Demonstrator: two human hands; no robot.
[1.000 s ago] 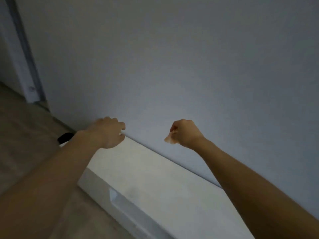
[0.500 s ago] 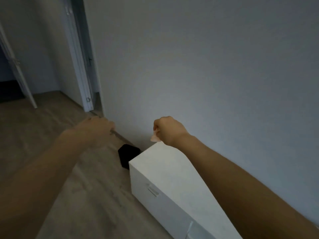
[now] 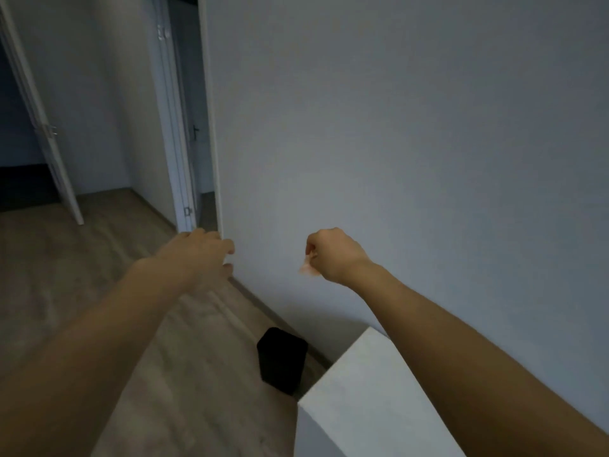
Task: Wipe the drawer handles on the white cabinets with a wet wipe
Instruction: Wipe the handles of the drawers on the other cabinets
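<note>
My right hand (image 3: pixel 334 255) is closed in a fist in front of the grey wall, with a small crumpled wet wipe (image 3: pixel 308 268) sticking out below the fingers. My left hand (image 3: pixel 201 255) hovers to the left at about the same height, fingers loosely curled, nothing in it. The white cabinet (image 3: pixel 359 400) shows only its top corner at the bottom right, well below both hands. None of its drawer handles can be seen in this view.
A black box-shaped object (image 3: pixel 281 359) stands on the wooden floor (image 3: pixel 66 275) beside the cabinet's end, against the wall. Beyond it a white door frame (image 3: pixel 211 127) opens into a hallway, with another open door (image 3: pixel 43 127) at far left.
The view has swung left and up: the cabinet slid toward the bottom right and its handles left the view. The doorways came into sight. Both hands kept their pose.
</note>
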